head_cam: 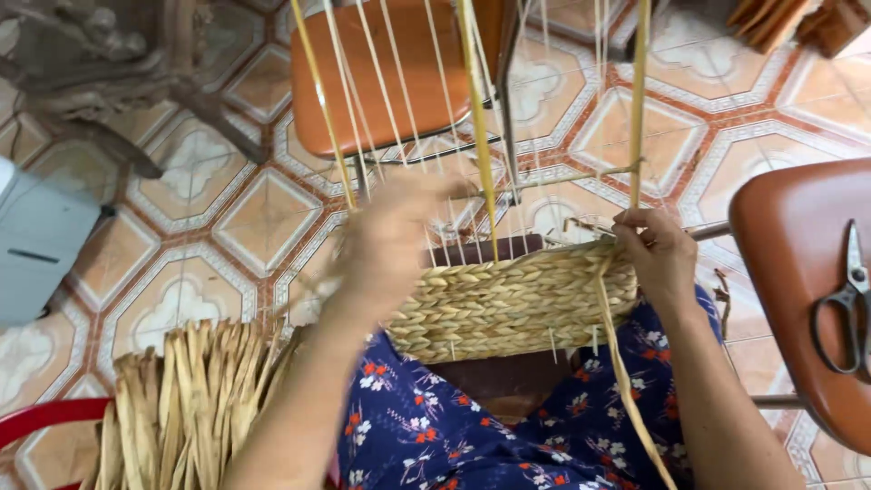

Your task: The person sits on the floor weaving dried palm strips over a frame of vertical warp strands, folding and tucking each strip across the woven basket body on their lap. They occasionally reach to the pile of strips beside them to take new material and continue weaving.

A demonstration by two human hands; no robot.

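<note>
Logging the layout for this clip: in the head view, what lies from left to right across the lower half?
Bundle of dried straw strips → left hand → woven straw basket → right hand → scissors on the orange stool.

Bare forearms, no sleeves showing, navy garment point(426, 436) over the lap, red and white flower print

One head-worn camera looks steeply down (close in) over the lap onto the tiled floor point(227, 227).
</note>
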